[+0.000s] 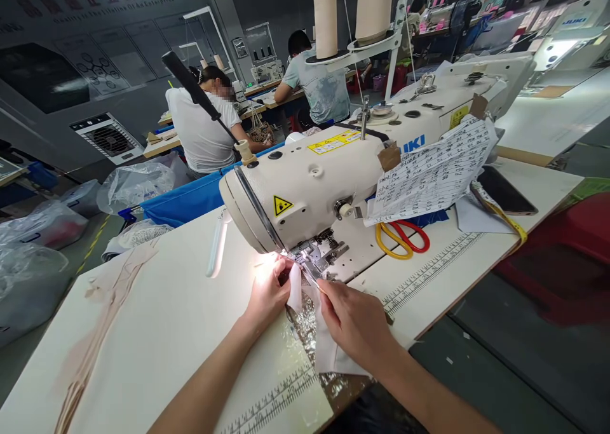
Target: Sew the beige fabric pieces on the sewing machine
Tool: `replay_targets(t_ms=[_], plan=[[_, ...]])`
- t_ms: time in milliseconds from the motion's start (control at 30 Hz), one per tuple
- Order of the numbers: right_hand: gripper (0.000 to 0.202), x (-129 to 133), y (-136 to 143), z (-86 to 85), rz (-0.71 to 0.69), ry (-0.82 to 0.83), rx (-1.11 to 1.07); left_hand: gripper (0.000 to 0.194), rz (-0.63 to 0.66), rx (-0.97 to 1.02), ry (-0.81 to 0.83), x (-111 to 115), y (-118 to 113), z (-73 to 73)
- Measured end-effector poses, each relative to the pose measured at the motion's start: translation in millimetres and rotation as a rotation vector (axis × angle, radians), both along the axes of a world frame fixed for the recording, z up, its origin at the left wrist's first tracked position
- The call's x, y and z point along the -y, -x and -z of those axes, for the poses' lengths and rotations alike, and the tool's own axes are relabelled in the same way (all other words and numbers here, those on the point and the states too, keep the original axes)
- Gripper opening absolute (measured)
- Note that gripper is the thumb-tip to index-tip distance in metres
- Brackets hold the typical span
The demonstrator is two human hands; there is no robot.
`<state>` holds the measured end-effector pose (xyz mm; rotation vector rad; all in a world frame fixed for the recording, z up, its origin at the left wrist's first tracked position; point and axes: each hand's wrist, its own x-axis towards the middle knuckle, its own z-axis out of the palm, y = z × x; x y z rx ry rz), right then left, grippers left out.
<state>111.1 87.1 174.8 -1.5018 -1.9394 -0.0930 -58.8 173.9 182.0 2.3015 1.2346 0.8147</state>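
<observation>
A white JUKI sewing machine [309, 180] stands in front of me, its lamp lighting the needle area. My left hand [269, 290] is closed in a pinch on pale fabric [295, 289], just left of the presser foot [312, 265]. Close by on the right, my right hand [355, 319] has its fingers closed at the edge of the same pale fabric, which hangs below toward the table's front edge. Its fingertips are partly hidden, so a small tool there cannot be ruled out. Between both hands lies a shiny, crinkled silvery surface [305, 323].
Yellow-and-red-handled scissors [403, 239], a handwritten sheet [429, 170], a phone [508, 189] and a tape measure [500, 215] lie right. Sheer beige fabric strips [112, 313] stretch along the left. A red stool [562, 262] stands beside the table; two people sit beyond.
</observation>
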Motion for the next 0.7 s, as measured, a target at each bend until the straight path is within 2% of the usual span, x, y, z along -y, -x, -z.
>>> replay_targets(t_ms=[233,567,700], plan=[[0.032,-1.8,0.5,2.3,-0.002,-0.018,-0.004,0.007,-0.044,0.009,0.034,-1.6,-0.4,1.1],[0.023,0.1,0.8,-1.0,0.041,-0.007,-0.011,0.019,-0.033,0.141,0.165,0.2,-3.4,-5.4],[0.021,-1.5,1.7,-0.7,0.052,-0.009,-0.004,0.014,-0.034,0.097,0.079,2.3,-4.3,-5.2]])
